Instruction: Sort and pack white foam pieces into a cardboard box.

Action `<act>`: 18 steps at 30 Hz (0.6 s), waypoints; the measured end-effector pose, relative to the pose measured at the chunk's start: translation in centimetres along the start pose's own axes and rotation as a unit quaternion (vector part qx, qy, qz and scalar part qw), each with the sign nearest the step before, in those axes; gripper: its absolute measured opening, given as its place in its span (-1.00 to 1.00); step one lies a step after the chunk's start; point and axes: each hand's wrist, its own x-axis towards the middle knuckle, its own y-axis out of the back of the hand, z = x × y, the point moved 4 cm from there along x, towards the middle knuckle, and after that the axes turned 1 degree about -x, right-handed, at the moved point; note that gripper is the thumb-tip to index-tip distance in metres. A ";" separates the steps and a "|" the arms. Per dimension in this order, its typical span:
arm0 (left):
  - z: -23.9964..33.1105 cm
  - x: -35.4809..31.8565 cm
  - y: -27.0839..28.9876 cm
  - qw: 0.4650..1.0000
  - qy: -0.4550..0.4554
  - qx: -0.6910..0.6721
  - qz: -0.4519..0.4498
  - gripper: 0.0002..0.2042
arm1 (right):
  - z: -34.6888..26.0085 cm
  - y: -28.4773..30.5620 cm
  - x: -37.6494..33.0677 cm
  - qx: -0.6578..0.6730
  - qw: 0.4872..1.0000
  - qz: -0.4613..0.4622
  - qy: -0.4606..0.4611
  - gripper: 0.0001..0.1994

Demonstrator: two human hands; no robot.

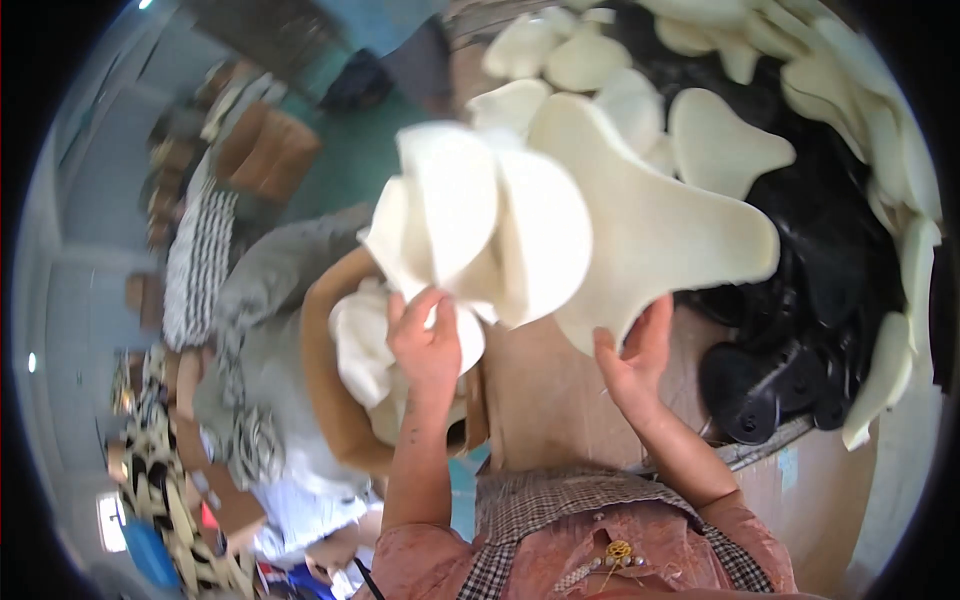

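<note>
My right hand is closed on the edge of a cream foam bicycle-saddle pad, its narrow nose pointing right. In my left hand, fingers pinch the lower edge of a white curved saddle cover, which is blurred and has upturned flaps. The cover overlaps the left side of the pad from this angle; whether the two touch, I cannot tell. Beneath my left hand, more white covers lie in an open cardboard box.
Several cream saddle pads lie across the back and right of the work surface. Among them are black saddle shells. Grey sacks stand left of the box, and a brown carton sits farther off.
</note>
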 end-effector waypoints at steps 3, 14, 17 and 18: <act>-7.8 -5.2 8.0 0.982 0.109 0.153 -0.001 -0.86 | 2.6 -6.8 -2.3 -0.058 0.970 -0.234 -0.033 -0.17; -21.8 -12.7 6.0 0.928 0.295 0.154 -0.166 -0.43 | 11.7 8.4 3.0 -0.079 0.969 -0.002 -0.233 -0.67; -22.3 -6.6 -1.7 0.950 0.270 -0.002 -0.156 -0.46 | 6.6 19.4 3.3 -0.089 0.971 0.171 -0.139 -0.77; -21.3 -4.4 -5.5 0.942 0.283 -0.008 -0.181 -0.48 | 4.4 22.6 2.6 -0.091 0.968 0.223 -0.070 -0.80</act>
